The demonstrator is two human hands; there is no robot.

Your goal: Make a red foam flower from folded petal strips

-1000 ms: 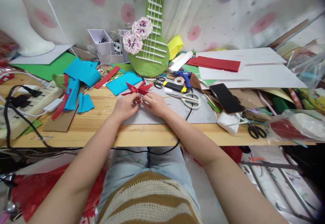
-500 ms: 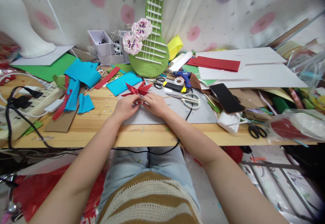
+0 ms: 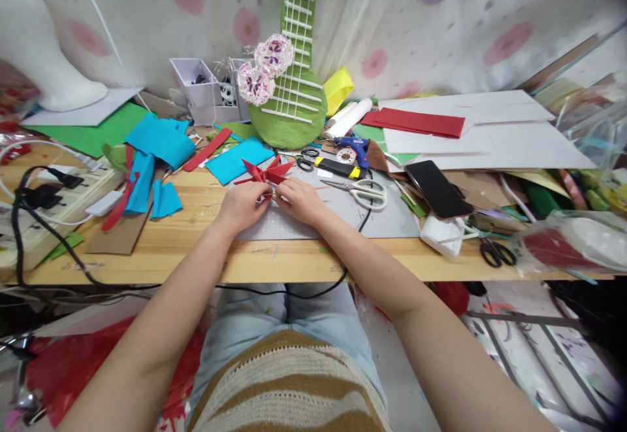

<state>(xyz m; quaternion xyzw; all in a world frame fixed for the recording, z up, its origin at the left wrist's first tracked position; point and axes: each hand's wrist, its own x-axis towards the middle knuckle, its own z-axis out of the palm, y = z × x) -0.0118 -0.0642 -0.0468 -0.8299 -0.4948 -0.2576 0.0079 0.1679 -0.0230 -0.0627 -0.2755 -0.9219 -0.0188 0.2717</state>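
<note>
A red pointed paper piece [image 3: 267, 172], shaped like a flower or star, lies at the middle of the grey cutting mat [image 3: 392, 221]. My left hand [image 3: 245, 206] pinches at its near side, thumb and fingertips together. My right hand [image 3: 298, 201] meets it from the other side, its fingers closed at the same spot. The part between the fingertips is largely hidden. Right of my hands lie white-handled scissors [image 3: 371, 195]. Behind them are a black and yellow utility knife [image 3: 337, 168] and a blue glue gun [image 3: 360, 149].
A green guitar-shaped craft [image 3: 291, 128] stands at the back. Blue crepe paper [image 3: 159, 144] and a power strip [image 3: 63, 203] lie left. Rightward are a phone [image 3: 437, 189], white boards [image 3: 509, 148], folded red paper [image 3: 416, 122] and black-handled scissors [image 3: 497, 253]. A black cable [image 3: 289, 293] hangs along the table edge.
Both hands stay at the red paper piece, with only slight finger movement. Nothing else has visibly moved.
</note>
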